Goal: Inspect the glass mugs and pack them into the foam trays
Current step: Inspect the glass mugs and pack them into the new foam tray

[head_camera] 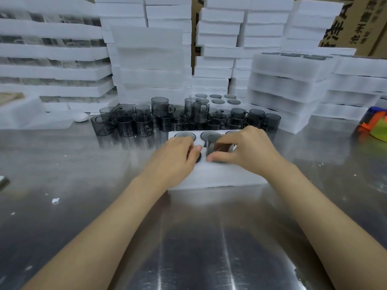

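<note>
A white foam tray (pixel 219 174) lies on the steel table in front of me. Dark mugs fill two slots in its back row (pixel 185 135). My right hand (pixel 245 149) grips a smoky grey glass mug (pixel 215 146) that stands partly sunk in a front-row slot. My left hand (pixel 178 155) rests on the tray over the slot to the left, its fingers curled on a dark mug rim (pixel 198 156) that shows just under the thumb. Behind the tray stands a crowd of several loose grey glass mugs (pixel 184 119), some stacked on others.
Tall stacks of white foam trays (pixel 146 65) wall the back, some filled with mugs (pixel 293 80) on the right. Another filled tray (pixel 217 99) lies behind the loose mugs. Coloured tape rolls (pixel 374 124) sit far right, a white object (pixel 81 117) left, cardboard boxes (pixel 356 24) behind.
</note>
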`<state>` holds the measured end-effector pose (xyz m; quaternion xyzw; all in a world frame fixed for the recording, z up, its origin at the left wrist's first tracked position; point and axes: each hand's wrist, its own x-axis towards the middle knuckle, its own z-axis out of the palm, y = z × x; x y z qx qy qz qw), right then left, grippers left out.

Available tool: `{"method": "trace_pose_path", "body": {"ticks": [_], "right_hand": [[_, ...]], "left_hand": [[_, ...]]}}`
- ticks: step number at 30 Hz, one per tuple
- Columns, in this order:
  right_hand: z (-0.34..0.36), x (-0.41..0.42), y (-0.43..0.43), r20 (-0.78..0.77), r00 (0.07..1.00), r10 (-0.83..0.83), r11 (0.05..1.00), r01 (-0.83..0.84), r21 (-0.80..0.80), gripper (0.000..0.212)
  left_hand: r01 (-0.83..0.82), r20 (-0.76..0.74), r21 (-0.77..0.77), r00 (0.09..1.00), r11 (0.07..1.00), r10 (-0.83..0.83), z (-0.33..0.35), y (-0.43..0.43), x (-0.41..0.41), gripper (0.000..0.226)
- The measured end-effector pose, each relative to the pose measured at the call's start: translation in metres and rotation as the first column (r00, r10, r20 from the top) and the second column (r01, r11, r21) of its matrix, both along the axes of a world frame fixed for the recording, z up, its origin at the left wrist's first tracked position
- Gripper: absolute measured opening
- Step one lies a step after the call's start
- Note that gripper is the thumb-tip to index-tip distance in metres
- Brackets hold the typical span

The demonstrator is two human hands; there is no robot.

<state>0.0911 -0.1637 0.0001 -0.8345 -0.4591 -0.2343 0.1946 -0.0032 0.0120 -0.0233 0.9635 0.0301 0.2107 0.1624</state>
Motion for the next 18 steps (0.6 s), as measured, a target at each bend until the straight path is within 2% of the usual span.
{"method": "trace_pose_path", "body": {"ticks": [2,5,7,9,11,13,18], "right_hand": [[0.0,0.001,-0.004,-0.001,0.998,0.056,0.998,-0.056,0.027,0.046],[-0.005,0.001,-0.004,0.137,0.987,0.09,0.973,-0.116,0.198,0.033],[-0.007,0.003,-0.001,0.164,0.982,0.092,0.961,-0.131,0.244,0.031],[-0.008,0.005,0.001,0.106,0.985,0.139,0.976,-0.154,0.155,0.039],[-0.009,0.007,0.002,-0.038,0.975,0.22,0.976,-0.22,0.007,0.046],[-0.009,0.007,0.003,-0.175,0.955,0.241,0.965,-0.255,-0.064,0.049],[-0.007,0.009,0.002,-0.214,0.947,0.239,0.962,-0.261,-0.082,0.049]], "left_hand": [[0.0,0.002,-0.003,1.0,1.0,0.0,0.0,0.0,0.0,0.029],[-0.002,0.007,-0.006,1.0,1.0,0.002,-0.001,0.0,0.0,0.029],[-0.001,0.01,0.001,1.0,1.0,0.001,-0.001,0.0,0.001,0.029],[0.001,0.018,0.002,1.0,1.0,-0.001,-0.002,0.0,0.001,0.029],[0.005,0.019,-0.006,1.0,1.0,-0.005,-0.002,0.0,0.0,0.028],[0.005,0.006,-0.01,1.0,1.0,-0.005,-0.003,0.001,0.001,0.029],[-0.009,0.013,0.009,1.0,1.0,0.009,-0.005,0.002,0.002,0.029]]}}
